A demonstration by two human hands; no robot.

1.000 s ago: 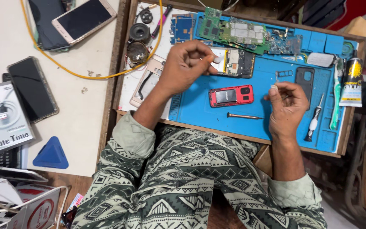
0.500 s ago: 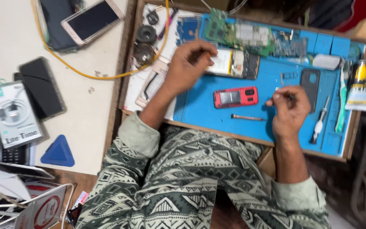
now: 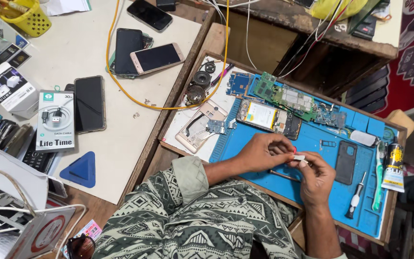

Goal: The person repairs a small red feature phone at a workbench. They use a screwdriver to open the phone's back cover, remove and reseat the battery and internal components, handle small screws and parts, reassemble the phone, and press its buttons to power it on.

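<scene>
My left hand point(image 3: 260, 153) and my right hand point(image 3: 318, 178) meet above the blue work mat point(image 3: 312, 192). The left hand's fingers close around a small red phone point(image 3: 294, 150), and only a sliver of red shows between them. With its fingertips, the right hand pinches a small white part point(image 3: 299, 157) against that phone. A thin metal rod point(image 3: 283, 175) lies on the mat just below both hands.
On the mat are an opened phone with its battery point(image 3: 264, 116), green circuit boards point(image 3: 286, 98), a black back cover point(image 3: 346, 163), a screwdriver point(image 3: 355, 197), a green toothbrush point(image 3: 378, 177) and a glue tube point(image 3: 395, 168). Phones point(image 3: 89, 103), boxes and a yellow cable point(image 3: 120, 86) cover the white table.
The red phone has left the mat and is now in my left hand. My hands, apart before, have come together. The view has widened and shifted.
</scene>
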